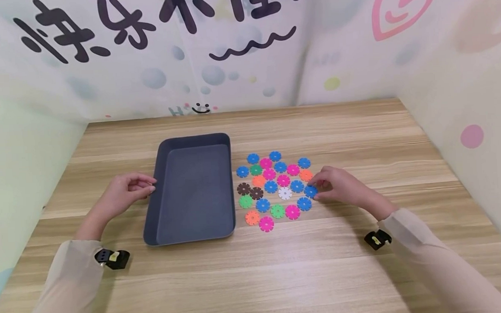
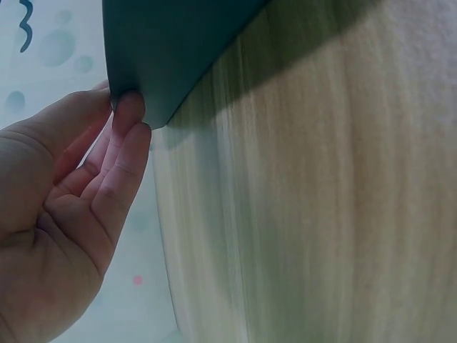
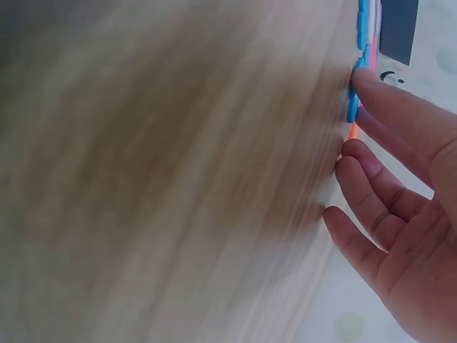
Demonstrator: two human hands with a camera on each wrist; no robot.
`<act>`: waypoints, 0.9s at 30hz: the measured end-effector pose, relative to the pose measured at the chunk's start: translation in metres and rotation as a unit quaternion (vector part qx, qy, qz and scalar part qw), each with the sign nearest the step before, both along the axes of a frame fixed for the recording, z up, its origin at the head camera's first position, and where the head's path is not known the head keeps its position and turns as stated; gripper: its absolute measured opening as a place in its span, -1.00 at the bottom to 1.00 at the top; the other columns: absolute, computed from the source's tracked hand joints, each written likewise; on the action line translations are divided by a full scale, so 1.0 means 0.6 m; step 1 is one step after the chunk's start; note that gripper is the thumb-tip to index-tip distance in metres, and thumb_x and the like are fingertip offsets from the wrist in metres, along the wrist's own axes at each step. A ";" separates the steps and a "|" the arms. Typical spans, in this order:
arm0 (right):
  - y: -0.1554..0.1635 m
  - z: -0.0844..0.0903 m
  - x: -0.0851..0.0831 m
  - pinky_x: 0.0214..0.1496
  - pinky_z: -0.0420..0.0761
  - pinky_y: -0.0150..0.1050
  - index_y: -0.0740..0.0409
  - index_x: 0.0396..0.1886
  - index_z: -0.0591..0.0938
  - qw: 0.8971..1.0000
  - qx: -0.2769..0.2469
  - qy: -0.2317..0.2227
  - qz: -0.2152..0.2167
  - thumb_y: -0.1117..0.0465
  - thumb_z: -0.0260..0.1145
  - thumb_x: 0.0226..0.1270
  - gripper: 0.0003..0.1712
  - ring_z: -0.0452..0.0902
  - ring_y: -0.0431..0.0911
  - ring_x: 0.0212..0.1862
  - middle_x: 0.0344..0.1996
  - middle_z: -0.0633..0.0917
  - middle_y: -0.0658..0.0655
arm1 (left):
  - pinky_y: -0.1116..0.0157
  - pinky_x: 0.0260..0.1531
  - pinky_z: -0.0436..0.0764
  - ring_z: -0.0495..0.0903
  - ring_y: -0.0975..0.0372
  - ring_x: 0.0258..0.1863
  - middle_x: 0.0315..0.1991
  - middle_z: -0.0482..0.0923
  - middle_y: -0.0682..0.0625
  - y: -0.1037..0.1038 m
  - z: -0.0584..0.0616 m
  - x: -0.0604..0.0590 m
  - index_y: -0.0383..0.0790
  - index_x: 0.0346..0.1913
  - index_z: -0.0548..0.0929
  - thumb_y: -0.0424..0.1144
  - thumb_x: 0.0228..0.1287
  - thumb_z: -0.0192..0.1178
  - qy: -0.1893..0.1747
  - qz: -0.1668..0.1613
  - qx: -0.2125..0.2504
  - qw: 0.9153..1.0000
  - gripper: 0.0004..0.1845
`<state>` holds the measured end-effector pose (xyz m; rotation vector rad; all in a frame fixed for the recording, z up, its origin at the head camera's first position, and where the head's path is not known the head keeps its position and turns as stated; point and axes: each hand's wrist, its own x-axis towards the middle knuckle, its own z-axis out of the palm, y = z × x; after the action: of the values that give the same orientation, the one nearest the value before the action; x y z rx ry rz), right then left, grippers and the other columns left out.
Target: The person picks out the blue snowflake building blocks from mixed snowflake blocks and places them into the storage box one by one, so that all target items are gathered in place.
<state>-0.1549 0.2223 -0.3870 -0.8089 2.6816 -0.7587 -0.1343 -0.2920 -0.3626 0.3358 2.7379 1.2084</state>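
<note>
My left hand (image 1: 129,192) is at the left side of a dark grey rectangular tray (image 1: 194,195). In the left wrist view its thumb and fingertips (image 2: 132,107) pinch the tray's rim. On the tray's right lie several flat notched plastic discs, snowflake building pieces, in blue, pink, green, orange, brown and white. At their right edge my right hand (image 1: 338,185) pinches a blue snowflake disc (image 1: 310,191) between thumb and index finger, low at the table. The right wrist view shows the thumb against that disc's edge, with the other fingers spread along the wood.
The wooden table (image 1: 254,276) carries the tray and the loose discs, such as a white disc (image 1: 285,193) and a pink disc (image 1: 266,224). A printed white curtain (image 1: 247,73) hangs behind it, with similar walls at both sides. Each wrist wears a small black camera.
</note>
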 end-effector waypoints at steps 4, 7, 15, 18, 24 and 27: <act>-0.002 0.000 -0.001 -0.24 0.53 -0.24 0.20 -0.17 0.67 1.000 0.007 0.007 0.005 0.22 0.47 0.00 -0.65 0.42 -0.13 -0.32 -0.39 0.53 0.01 | 0.42 -0.46 0.57 0.59 0.29 -0.44 -0.30 0.59 -0.25 -0.001 -0.001 0.001 -0.51 -0.10 0.56 -0.39 0.22 0.18 -0.001 -0.002 0.001 1.000 -0.75; -0.003 0.001 -0.003 -0.23 0.53 -0.23 0.21 -0.18 0.66 1.000 0.012 0.005 0.006 0.23 0.47 -0.01 -0.66 0.43 -0.12 -0.31 -0.38 0.53 0.01 | 0.43 -0.45 0.57 0.59 0.28 -0.43 -0.30 0.59 -0.25 -0.003 -0.003 0.001 -0.51 -0.10 0.56 -0.39 0.22 0.18 -0.002 -0.002 0.004 1.000 -0.75; -0.004 0.003 -0.004 -0.12 0.56 -0.14 0.27 -0.15 0.63 0.999 0.000 -0.029 -0.012 0.25 0.45 0.01 -0.63 0.49 -0.06 -0.21 -0.29 0.55 0.07 | 0.41 -0.45 0.58 0.59 0.31 -0.44 -0.29 0.59 -0.26 -0.004 -0.004 0.000 -0.51 -0.09 0.56 -0.38 0.23 0.18 -0.003 0.000 0.004 1.000 -0.74; -0.004 0.002 -0.004 -0.13 0.56 -0.15 0.27 -0.16 0.63 0.999 -0.003 -0.031 -0.015 0.26 0.46 0.00 -0.63 0.49 -0.05 -0.21 -0.29 0.56 0.08 | 0.43 -0.45 0.57 0.59 0.31 -0.43 -0.29 0.59 -0.26 -0.004 -0.004 -0.001 -0.50 -0.08 0.56 -0.38 0.22 0.18 -0.001 0.000 0.002 1.000 -0.74; -0.004 0.002 -0.010 -0.17 0.55 -0.17 0.25 -0.22 0.63 0.999 -0.008 -0.045 -0.016 0.28 0.46 -0.01 -0.68 0.46 -0.06 -0.24 -0.32 0.56 0.07 | 0.41 -0.44 0.57 0.59 0.30 -0.42 -0.27 0.59 -0.24 -0.005 -0.004 -0.002 -0.49 -0.06 0.56 -0.36 0.23 0.18 -0.008 0.003 -0.005 1.000 -0.72; -0.005 0.003 -0.015 -0.19 0.54 -0.17 0.24 -0.26 0.63 0.998 -0.010 -0.057 -0.011 0.29 0.47 -0.03 -0.71 0.45 -0.05 -0.26 -0.34 0.57 0.07 | 0.40 -0.43 0.58 0.59 0.29 -0.41 -0.27 0.59 -0.24 -0.005 -0.003 -0.002 -0.49 -0.06 0.56 -0.36 0.23 0.18 -0.011 0.002 -0.007 1.000 -0.72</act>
<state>-0.1637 0.2195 -0.3849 -0.7207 2.5901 -0.8132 -0.1357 -0.2948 -0.3645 0.3128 2.7286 1.1853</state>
